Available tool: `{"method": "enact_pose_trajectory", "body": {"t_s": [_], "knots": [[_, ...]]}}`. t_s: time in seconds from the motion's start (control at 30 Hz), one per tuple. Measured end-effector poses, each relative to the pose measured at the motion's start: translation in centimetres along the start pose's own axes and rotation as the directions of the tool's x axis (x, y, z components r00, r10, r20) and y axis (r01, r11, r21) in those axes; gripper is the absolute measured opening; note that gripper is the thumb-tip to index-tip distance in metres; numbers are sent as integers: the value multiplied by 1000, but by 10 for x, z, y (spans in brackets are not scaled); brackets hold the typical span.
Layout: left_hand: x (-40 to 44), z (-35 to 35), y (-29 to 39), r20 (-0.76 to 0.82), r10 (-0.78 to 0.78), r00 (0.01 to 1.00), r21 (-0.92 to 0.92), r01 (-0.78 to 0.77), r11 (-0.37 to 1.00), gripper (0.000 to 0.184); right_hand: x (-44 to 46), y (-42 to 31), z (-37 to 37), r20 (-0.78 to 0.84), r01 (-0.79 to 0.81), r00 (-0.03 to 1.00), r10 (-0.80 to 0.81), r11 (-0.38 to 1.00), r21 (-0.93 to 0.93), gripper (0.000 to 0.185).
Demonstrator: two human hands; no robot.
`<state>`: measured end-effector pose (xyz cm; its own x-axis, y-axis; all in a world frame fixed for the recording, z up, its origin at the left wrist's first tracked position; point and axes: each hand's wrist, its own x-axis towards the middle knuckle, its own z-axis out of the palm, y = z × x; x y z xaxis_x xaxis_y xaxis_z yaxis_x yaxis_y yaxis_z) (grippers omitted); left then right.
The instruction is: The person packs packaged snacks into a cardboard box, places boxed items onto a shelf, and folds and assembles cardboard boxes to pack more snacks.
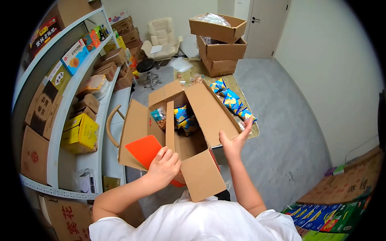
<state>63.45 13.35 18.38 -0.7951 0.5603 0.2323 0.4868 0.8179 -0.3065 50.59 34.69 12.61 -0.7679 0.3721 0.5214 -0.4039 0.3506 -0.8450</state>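
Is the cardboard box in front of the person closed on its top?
No, the flaps of the box are spread open, and blue snack bags show inside.

Person's L hand (164, 165) curled in pinch, L elbow (102, 208) bent outwd; R hand (236, 140) splayed, R forearm (243, 180) fwd.

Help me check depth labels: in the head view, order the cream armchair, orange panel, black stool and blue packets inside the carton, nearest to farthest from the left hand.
1. Orange panel: against the left hand.
2. Blue packets: inside the open carton, ahead.
3. Black stool: beyond the carton, toward the left.
4. Cream armchair: behind the stool, farthest.
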Motion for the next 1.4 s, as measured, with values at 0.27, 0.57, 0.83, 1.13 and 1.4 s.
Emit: {"method": "enact_pose_trajectory", "body": {"t_s": [0.27,0.57,0.83,1.13,1.4], "knots": [[-6,-4,-12,-24,13,1000,85,-11,996,10,18,-27,-11,873,854,162,-460,508,110,54],[-42,8,-48,-180,-36,983,420,110,901,7,-5,-28,52,862,704,-283,-420,520,484,27],[-140,10,-74,-553,-139,822,399,407,822,41,-28,-26,70,730,608,-196,-654,503,614,10],[-251,163,8,348,-914,207,-731,671,-126,55,2,-64,111,630,419,-134,-765,532,736,23],[-110,168,27,575,-788,220,-703,-360,-613,68,38,-54,120,714,207,107,-692,718,664,22]]}}
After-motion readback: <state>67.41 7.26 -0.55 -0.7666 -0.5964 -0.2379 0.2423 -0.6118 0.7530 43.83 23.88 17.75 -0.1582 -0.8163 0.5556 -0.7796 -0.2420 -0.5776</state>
